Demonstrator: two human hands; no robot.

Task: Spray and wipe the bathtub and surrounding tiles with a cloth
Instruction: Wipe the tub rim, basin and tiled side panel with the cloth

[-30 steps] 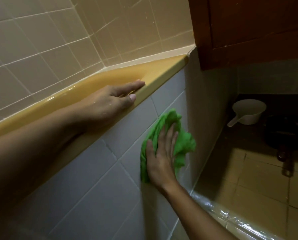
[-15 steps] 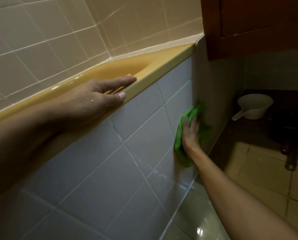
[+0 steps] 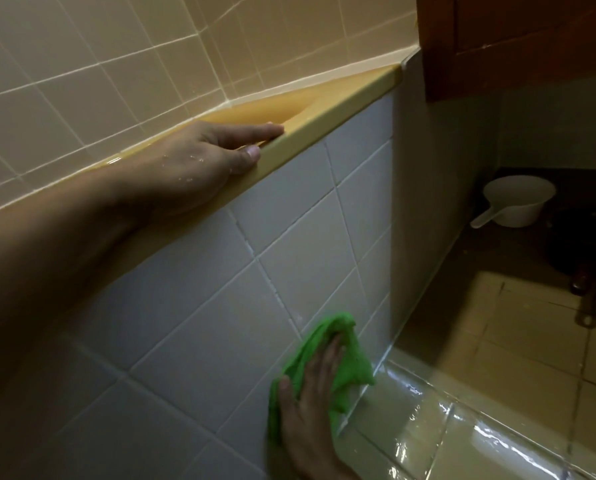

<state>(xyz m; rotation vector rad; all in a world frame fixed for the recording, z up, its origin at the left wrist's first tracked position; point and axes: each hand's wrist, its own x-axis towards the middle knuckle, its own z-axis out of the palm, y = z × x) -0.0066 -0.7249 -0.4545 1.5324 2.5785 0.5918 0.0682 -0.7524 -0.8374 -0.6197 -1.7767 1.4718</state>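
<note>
The yellow bathtub rim (image 3: pixel 327 109) runs diagonally from lower left to upper right. My left hand (image 3: pixel 199 161) rests on that rim, wet, fingers laid straight over the edge and thumb along its outer face. Below the rim is the tub's white tiled side panel (image 3: pixel 220 306). My right hand (image 3: pixel 310 410) presses a green cloth (image 3: pixel 345 358) flat against the lowest tiles of the panel, close to the floor. Its fingers are straight and spread over the cloth.
Beige wall tiles (image 3: pixel 99 64) rise behind the tub. A brown wooden cabinet (image 3: pixel 518 39) hangs at the upper right. On the dark floor beneath it stand a white dipper (image 3: pixel 518 202) and a dark pan (image 3: pixel 587 251). The beige floor tiles (image 3: pixel 463 427) are wet and shiny.
My right hand has slid the green cloth down from the far corner of the panel to its bottom row near the floor. My left hand has stayed on the rim.
</note>
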